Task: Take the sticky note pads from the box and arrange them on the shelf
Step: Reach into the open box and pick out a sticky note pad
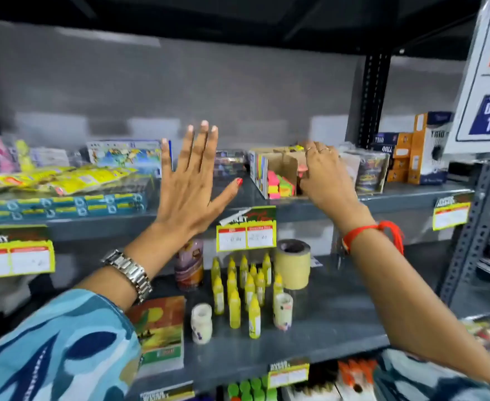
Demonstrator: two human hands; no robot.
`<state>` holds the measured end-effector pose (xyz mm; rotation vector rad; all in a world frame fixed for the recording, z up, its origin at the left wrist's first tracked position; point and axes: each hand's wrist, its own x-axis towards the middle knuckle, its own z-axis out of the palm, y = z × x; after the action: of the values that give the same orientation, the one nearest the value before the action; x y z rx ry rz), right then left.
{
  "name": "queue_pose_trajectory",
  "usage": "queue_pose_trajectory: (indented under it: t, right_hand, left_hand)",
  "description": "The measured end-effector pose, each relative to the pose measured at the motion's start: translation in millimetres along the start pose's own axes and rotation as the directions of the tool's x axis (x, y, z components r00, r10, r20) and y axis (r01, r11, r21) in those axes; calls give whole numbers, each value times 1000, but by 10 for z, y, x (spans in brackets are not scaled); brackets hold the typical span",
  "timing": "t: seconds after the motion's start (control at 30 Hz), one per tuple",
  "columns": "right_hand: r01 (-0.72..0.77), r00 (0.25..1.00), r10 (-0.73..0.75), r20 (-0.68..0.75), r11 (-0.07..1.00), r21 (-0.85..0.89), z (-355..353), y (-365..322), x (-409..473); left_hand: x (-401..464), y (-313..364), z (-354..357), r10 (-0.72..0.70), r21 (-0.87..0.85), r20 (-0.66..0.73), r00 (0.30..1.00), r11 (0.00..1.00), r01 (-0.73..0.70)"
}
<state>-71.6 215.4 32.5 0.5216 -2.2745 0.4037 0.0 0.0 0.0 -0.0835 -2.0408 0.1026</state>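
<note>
A small cardboard box (pixel 283 166) stands on the upper grey shelf (pixel 405 199), right of centre. Neon pink, green and yellow sticky note pads (pixel 280 185) stand inside its front left part. My right hand (pixel 326 175) reaches into the box from the right, fingers curled around its right side; whether it grips a pad is hidden. My left hand (pixel 193 183) is raised flat in front of the shelf, left of the box, fingers spread and holding nothing. A bare strip of shelf lies between my left hand and the box.
Yellow packets (pixel 61 178) and teal boxes (pixel 64 205) fill the upper shelf's left. Orange and blue cartons (pixel 420 151) stand at its right, beside a metal upright (pixel 372 99). Below are yellow glue bottles (pixel 243 287), a tape roll (pixel 293 263) and price tags (pixel 246 237).
</note>
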Motion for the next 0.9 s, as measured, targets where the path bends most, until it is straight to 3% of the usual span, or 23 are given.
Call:
queue_pose_trajectory:
  t: [0.07,0.23,0.4,0.57,0.63,0.77,0.9]
  right_hand:
    - [13,997,-9,71,999,-48,2,31,14]
    - [-5,987,29,157,988,-152,15,62,-67]
    - [-39,998,46,38,984,-172,-42,82,-91]
    - [-175,964,163,-210,984,-43,-133,-13,-49]
    - [-128,939,128,-318,992,19,-185,-190,-21]
    - [165,903,-96,-419,978,129,-176,-758,88]
    - [201,968,-182,-174,974,100,32,-1236,175]
  left_hand:
    - [-32,-30,-34,41,59,-5,999,997,-41]
    - [-196,-181,-38,-15,104,23,1000,994,12]
    - [-328,-372,-141,-46,179,59,997,983,35]
    - [-505,-599,-258,-101,226,35,994,970,91]
    - [-535,-661,-272,-131,235,29,991,964,121]
    - [-576,-794,-232,-204,227,13,979,954,196]
    - [-638,-834,-180,-220,238,28,975,949,207]
